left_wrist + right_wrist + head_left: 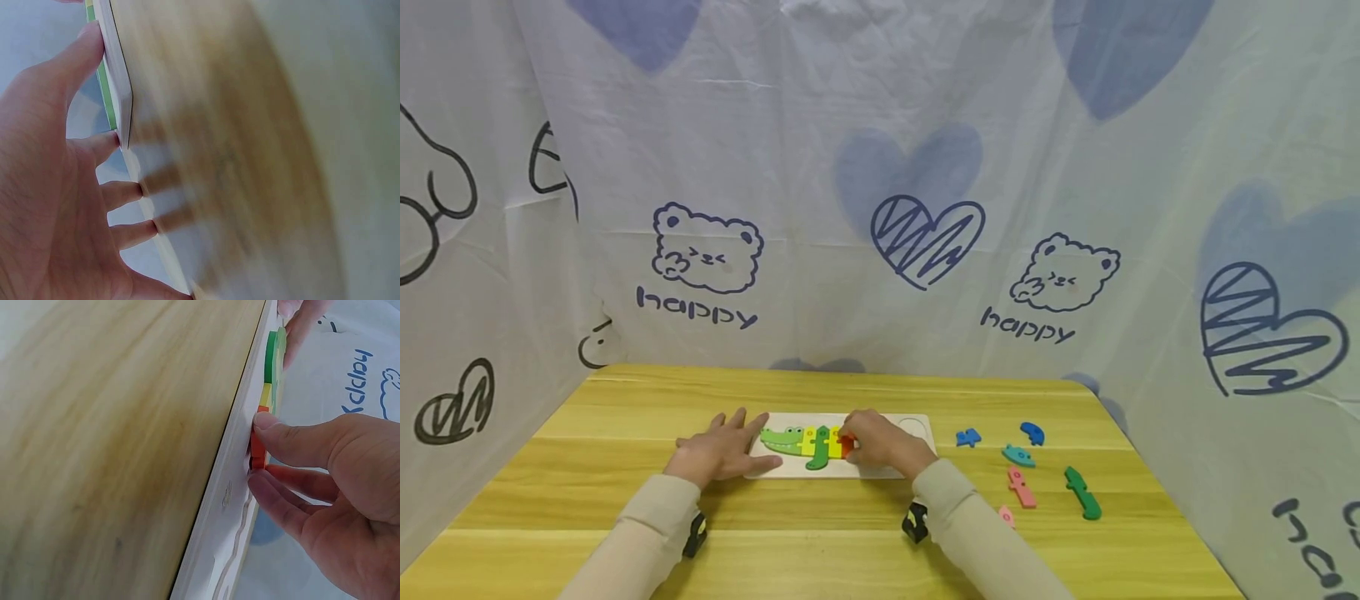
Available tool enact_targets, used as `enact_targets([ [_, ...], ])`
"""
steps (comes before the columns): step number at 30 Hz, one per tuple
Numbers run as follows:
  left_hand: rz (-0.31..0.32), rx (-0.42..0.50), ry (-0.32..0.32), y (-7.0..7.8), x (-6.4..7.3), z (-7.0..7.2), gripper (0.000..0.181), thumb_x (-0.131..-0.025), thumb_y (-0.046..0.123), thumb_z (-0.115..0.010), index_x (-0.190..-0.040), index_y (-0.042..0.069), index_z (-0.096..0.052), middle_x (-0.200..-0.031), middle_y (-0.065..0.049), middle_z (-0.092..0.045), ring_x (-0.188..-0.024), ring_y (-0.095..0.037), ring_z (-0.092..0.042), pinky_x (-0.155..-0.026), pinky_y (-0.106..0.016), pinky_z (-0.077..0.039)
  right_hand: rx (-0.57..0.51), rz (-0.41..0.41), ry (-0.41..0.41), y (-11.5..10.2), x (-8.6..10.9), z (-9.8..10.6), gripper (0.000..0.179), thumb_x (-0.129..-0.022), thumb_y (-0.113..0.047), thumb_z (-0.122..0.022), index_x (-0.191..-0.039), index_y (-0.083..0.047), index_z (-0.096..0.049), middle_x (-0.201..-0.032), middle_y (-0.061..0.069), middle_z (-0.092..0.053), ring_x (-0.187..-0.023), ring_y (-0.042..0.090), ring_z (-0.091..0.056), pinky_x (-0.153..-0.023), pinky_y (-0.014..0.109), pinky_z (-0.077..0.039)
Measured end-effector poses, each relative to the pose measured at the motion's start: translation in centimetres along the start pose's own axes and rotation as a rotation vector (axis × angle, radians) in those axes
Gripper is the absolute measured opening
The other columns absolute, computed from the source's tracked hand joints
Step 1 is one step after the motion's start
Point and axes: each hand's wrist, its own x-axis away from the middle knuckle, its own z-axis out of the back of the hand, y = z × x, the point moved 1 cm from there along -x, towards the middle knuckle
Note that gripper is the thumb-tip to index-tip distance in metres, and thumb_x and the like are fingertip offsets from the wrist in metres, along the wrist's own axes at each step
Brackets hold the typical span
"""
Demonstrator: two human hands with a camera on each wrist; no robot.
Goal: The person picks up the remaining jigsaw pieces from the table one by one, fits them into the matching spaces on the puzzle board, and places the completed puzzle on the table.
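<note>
A pale wooden puzzle board (857, 472) lies on the table with a crocodile picture partly filled in. In it sit a green crocodile head piece (782, 441), yellow body pieces (808, 442) and a green leg piece (822, 450). My right hand (886, 442) pinches an orange-red puzzle piece (258, 450) beside the yellow, thumb on one side and fingertips on the other, right at the board's surface. My left hand (721, 452) is spread at the board's left end, thumb along the near edge and index finger at the corner; its other fingertips touch the table.
To the right of the board lie loose pieces: a blue piece (968, 437), a dark blue curved piece (1033, 432), a teal piece (1018, 455), a pink piece (1021, 487), a smaller pink piece (1007, 517) and a dark green leg (1082, 493). A printed cloth (820, 333) hangs behind the table.
</note>
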Motion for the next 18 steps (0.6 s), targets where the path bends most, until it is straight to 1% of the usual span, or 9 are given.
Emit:
enact_targets([
  [2,0.0,-0.001,0.001,0.0,0.0,0.0,0.099,-0.089,0.079,-0.055,-0.163,0.019,-0.03,-0.168,-0.028,-0.024,-0.15,-0.062,-0.023,-0.09,-0.098,-0.023,-0.012,-0.005,-0.004,0.1,0.0,0.0,0.017,-0.093,-0.013,-0.078,-0.107,-0.004,-0.077,-0.098,0.007,-0.074,-0.077,0.011,-0.049,-0.07,0.02,-0.043],
  [4,0.0,0.0,0.001,0.0,0.0,0.0,0.099,-0.089,0.079,-0.055,-0.163,0.019,-0.03,-0.168,-0.028,-0.024,-0.15,-0.062,-0.022,-0.091,-0.098,-0.022,-0.024,-0.014,-0.011,0.1,0.0,0.0,0.021,-0.093,-0.013,-0.077,-0.112,-0.004,-0.076,-0.099,0.006,-0.074,-0.078,0.011,-0.049,-0.071,0.019,-0.043],
  [8,0.0,0.006,0.001,-0.1,0.0,-0.1,0.099,-0.089,0.079,-0.055,-0.163,0.019,-0.03,-0.168,-0.028,-0.023,-0.15,-0.063,-0.022,-0.09,-0.098,-0.021,-0.054,-0.043,-0.028,0.2,0.3,0.0,0.033,-0.094,-0.014,-0.077,-0.126,-0.006,-0.073,-0.112,0.005,-0.075,-0.085,0.012,-0.055,-0.079,0.02,-0.05],
  [9,0.001,0.008,0.0,-0.1,0.0,-0.1,0.099,-0.089,0.079,-0.055,-0.164,0.019,-0.03,-0.168,-0.028,-0.023,-0.15,-0.062,-0.022,-0.09,-0.098,-0.021,-0.062,-0.051,-0.031,0.2,0.4,0.1,0.035,-0.094,-0.013,-0.076,-0.128,-0.006,-0.071,-0.115,0.005,-0.074,-0.089,0.014,-0.058,-0.083,0.021,-0.052],
  [11,0.001,0.008,0.0,-0.1,0.1,-0.1,0.099,-0.089,0.079,-0.055,-0.164,0.019,-0.03,-0.168,-0.028,-0.023,-0.15,-0.062,-0.022,-0.09,-0.098,-0.021,-0.072,-0.062,-0.036,0.3,0.7,0.3,0.04,-0.095,-0.013,-0.075,-0.133,-0.006,-0.069,-0.125,0.006,-0.072,-0.102,0.017,-0.064,-0.095,0.026,-0.056],
  [14,-0.002,0.005,0.003,0.0,0.1,-0.1,0.099,-0.089,0.079,-0.055,-0.164,0.019,-0.03,-0.168,-0.028,-0.023,-0.15,-0.062,-0.022,-0.09,-0.098,-0.022,-0.078,-0.053,-0.03,0.6,1.2,0.8,0.042,-0.095,-0.01,-0.073,-0.136,-0.004,-0.066,-0.134,0.009,-0.069,-0.123,0.025,-0.065,-0.107,0.036,-0.055],
  [16,-0.004,0.004,0.005,0.0,0.1,-0.2,0.099,-0.089,0.079,-0.055,-0.164,0.019,-0.03,-0.168,-0.028,-0.023,-0.15,-0.062,-0.022,-0.09,-0.098,-0.022,-0.081,-0.042,-0.026,0.8,1.6,1.3,0.042,-0.096,-0.01,-0.072,-0.137,-0.003,-0.065,-0.14,0.013,-0.066,-0.131,0.029,-0.061,-0.112,0.041,-0.052],
  [18,-0.004,0.001,0.006,-0.1,0.1,-0.2,0.098,-0.089,0.078,-0.055,-0.164,0.019,-0.03,-0.168,-0.028,-0.023,-0.15,-0.062,-0.022,-0.09,-0.098,-0.022,-0.085,-0.029,-0.024,1.2,2.1,1.7,0.041,-0.097,-0.009,-0.071,-0.137,-0.002,-0.065,-0.142,0.015,-0.064,-0.133,0.032,-0.059,-0.113,0.045,-0.051],
])
